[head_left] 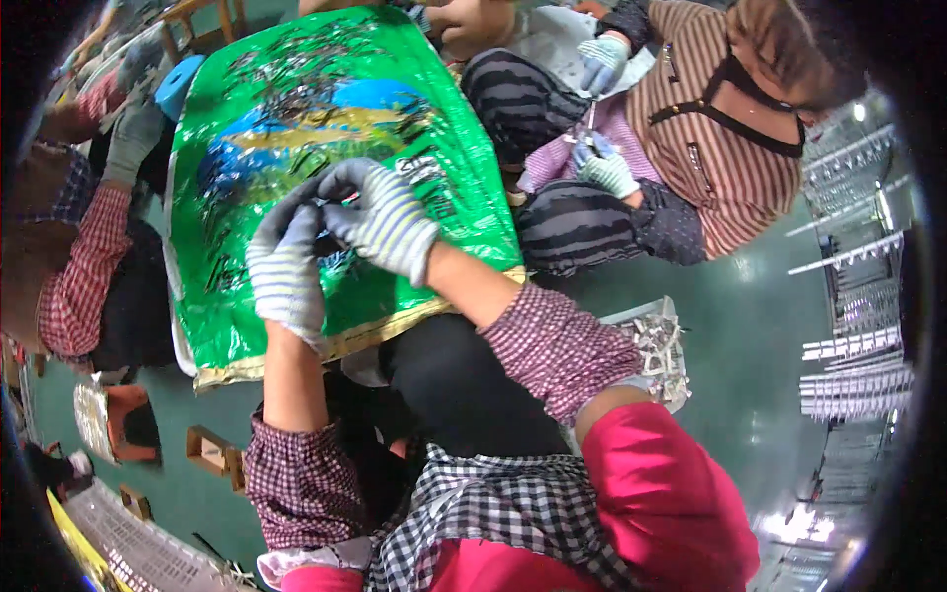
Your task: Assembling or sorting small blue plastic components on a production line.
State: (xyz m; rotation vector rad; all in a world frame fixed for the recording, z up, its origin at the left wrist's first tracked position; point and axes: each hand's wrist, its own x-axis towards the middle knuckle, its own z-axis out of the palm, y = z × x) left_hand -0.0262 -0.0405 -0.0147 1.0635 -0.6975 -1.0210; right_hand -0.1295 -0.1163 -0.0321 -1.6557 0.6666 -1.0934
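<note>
My left hand (286, 264) and my right hand (388, 222) wear striped work gloves with grey-coated fingers. They meet above a shiny green printed sack (473, 197) spread out in front of me. Fingertips of both hands are pinched close together; whatever is between them is too small or hidden to make out. Small dark thin pieces (306, 123) lie scattered over the sack, thickest toward its far part, and some show just around my fingers.
At the right, a person in a striped top (730, 148) works with gloved hands (604, 168). Another person's checked sleeve (94, 261) is at the left. A clear tray of pale pieces (663, 350) stands right of my knee. A grey crate (148, 543) sits lower left, near an orange stool (128, 419).
</note>
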